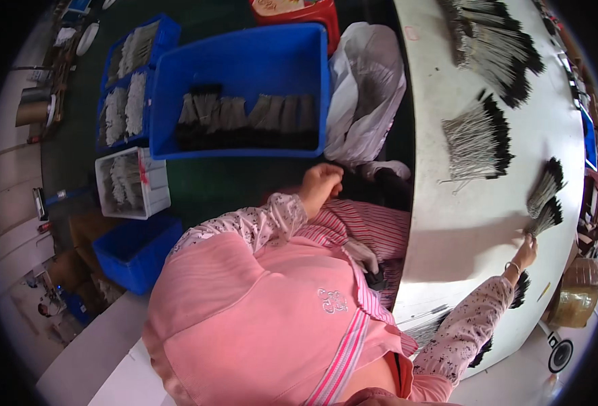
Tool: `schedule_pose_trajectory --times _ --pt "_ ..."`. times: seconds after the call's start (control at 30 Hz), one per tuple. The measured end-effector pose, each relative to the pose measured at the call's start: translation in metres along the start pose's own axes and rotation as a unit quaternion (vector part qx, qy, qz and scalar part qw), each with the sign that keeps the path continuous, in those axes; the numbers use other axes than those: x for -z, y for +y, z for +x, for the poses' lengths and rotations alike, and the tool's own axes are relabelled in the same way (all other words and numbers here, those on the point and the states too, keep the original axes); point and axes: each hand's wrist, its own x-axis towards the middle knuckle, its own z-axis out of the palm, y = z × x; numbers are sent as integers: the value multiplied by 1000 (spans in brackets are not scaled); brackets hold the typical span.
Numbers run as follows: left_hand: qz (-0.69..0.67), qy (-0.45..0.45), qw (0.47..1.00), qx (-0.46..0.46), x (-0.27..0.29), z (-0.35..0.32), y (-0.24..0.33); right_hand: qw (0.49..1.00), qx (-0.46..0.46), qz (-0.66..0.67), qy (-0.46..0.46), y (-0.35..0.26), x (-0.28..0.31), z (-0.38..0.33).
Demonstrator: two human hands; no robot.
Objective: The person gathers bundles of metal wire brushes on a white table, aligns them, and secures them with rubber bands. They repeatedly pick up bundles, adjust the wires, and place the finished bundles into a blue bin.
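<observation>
My right hand (525, 253) reaches over the white table (448, 233), its fingers closed around the lower end of a small bundle of thin wire brushes (548, 215) with black bristle tips. A second small bundle (546, 187) lies just beyond, touching or overlapping it. My left hand (321, 181) hangs above my lap, left of the table edge, with its fingers curled in; whether anything is inside them is hidden. Farther up the table a wide fanned stack of the same brushes (475, 140) lies flat, with a larger heap (495, 47) behind it.
Left of the table stand a big blue bin (238, 51) with bundled brushes, a white plastic bag (366, 88), blue crates (140, 47) with pale pieces, a white crate (157, 183) and a small blue bin (139, 260). More brushes (431, 330) lie beside my right forearm.
</observation>
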Motion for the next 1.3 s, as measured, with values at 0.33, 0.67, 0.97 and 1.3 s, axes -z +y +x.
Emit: schedule_pose_trajectory --times 0.33,0.67,0.97,1.3 --pt "-71 313 928 -188 181 159 53 919 -199 325 102 -88 56 -176" --pt "276 521 808 0 407 227 50 885 -321 294 163 -57 92 -269" --pt "704 386 581 132 398 201 60 876 -383 261 133 -55 98 -283" --pt "666 386 618 163 426 228 46 914 -310 242 94 -74 93 -275"
